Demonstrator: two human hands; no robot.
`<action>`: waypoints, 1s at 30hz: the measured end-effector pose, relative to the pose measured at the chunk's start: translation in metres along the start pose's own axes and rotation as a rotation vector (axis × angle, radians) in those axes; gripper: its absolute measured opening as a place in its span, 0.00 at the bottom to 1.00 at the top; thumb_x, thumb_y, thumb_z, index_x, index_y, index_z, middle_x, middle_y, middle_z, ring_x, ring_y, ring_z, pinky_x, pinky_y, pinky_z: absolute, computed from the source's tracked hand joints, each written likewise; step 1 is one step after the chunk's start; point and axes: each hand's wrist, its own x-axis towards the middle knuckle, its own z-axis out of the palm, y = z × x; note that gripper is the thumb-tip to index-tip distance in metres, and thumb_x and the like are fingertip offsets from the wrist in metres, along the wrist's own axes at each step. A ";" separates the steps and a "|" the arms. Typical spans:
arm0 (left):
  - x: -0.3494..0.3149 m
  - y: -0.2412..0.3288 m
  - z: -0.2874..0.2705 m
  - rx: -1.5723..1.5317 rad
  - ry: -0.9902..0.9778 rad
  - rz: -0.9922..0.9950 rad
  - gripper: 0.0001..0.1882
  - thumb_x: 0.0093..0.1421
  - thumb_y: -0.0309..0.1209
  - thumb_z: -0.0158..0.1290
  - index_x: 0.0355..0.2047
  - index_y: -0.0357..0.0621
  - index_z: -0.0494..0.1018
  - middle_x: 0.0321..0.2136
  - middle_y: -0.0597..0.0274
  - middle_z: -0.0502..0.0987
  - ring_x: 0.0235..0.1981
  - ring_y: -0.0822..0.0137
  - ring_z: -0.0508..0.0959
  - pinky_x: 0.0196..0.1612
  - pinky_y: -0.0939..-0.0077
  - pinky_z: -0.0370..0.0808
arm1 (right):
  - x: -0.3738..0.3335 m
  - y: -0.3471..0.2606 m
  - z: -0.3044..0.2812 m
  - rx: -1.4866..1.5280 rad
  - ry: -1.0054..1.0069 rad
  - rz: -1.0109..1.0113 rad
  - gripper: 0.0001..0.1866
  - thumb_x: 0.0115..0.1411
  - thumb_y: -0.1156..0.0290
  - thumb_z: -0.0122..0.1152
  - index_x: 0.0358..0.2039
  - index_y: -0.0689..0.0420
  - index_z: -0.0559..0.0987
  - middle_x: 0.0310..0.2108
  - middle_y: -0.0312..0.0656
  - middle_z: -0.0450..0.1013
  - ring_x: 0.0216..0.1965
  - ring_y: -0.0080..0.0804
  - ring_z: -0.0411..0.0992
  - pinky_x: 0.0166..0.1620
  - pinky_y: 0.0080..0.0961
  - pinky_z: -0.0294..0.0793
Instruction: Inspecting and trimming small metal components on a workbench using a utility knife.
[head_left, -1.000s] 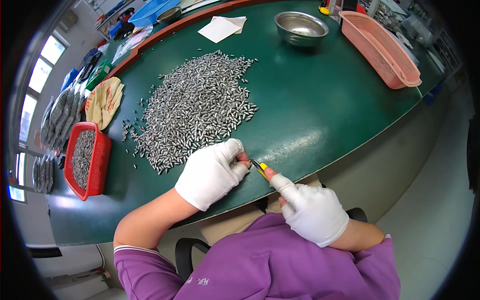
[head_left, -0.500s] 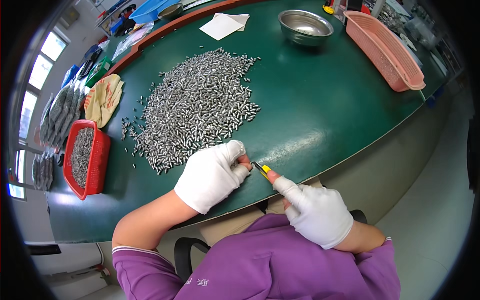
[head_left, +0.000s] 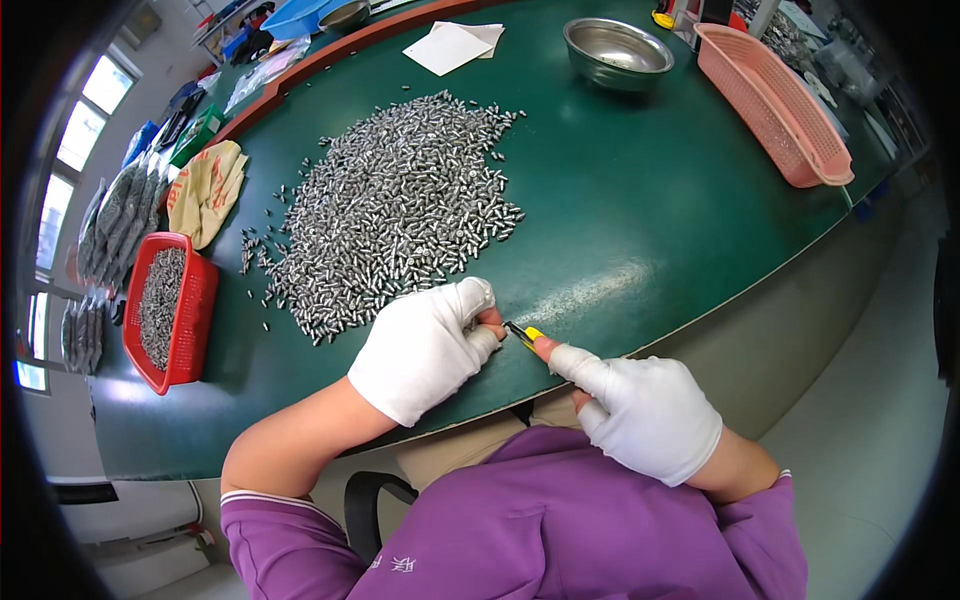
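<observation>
My left hand, in a white glove with bare fingertips, is closed in a pinch near the front edge of the table. Whatever sits between its thumb and finger is too small to make out. From the right, my right hand, gloved the same way, grips a small yellow-and-black hand tool with a narrow dark tip. That tip points at the left fingertips and is very close to them; contact cannot be told. Just beyond my left hand lies a wide pile of small silvery metal pins, with several strays at its left.
A red basket of small metal parts stands at the left, beside a beige cloth bag and filled plastic bags. Farther back are white paper, a steel bowl and a pink basket. The green table curves around me.
My right hand has shifted slightly rightward, its thumb a little apart from the fingers. My left hand keeps its pinch in nearly the same place. The whole view has moved a trifle.
</observation>
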 end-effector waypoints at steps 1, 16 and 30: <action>0.000 0.000 0.000 0.009 -0.004 0.002 0.05 0.55 0.24 0.58 0.28 0.39 0.72 0.19 0.62 0.75 0.21 0.75 0.73 0.28 0.78 0.72 | -0.002 -0.001 0.002 0.005 0.000 0.030 0.27 0.53 0.71 0.58 0.56 0.50 0.73 0.18 0.40 0.73 0.19 0.37 0.73 0.23 0.32 0.74; 0.003 -0.001 0.002 0.013 -0.002 0.031 0.05 0.55 0.23 0.58 0.27 0.38 0.71 0.19 0.62 0.74 0.21 0.74 0.73 0.28 0.77 0.72 | 0.000 0.002 -0.001 0.026 -0.047 0.062 0.27 0.52 0.73 0.58 0.56 0.51 0.73 0.18 0.41 0.73 0.19 0.38 0.73 0.24 0.34 0.74; 0.000 -0.003 -0.001 -0.082 0.043 0.018 0.04 0.57 0.28 0.54 0.30 0.40 0.72 0.19 0.65 0.71 0.21 0.75 0.70 0.28 0.78 0.70 | 0.012 0.027 -0.008 -0.058 0.264 0.064 0.33 0.53 0.74 0.56 0.62 0.41 0.67 0.26 0.43 0.73 0.24 0.44 0.73 0.28 0.38 0.74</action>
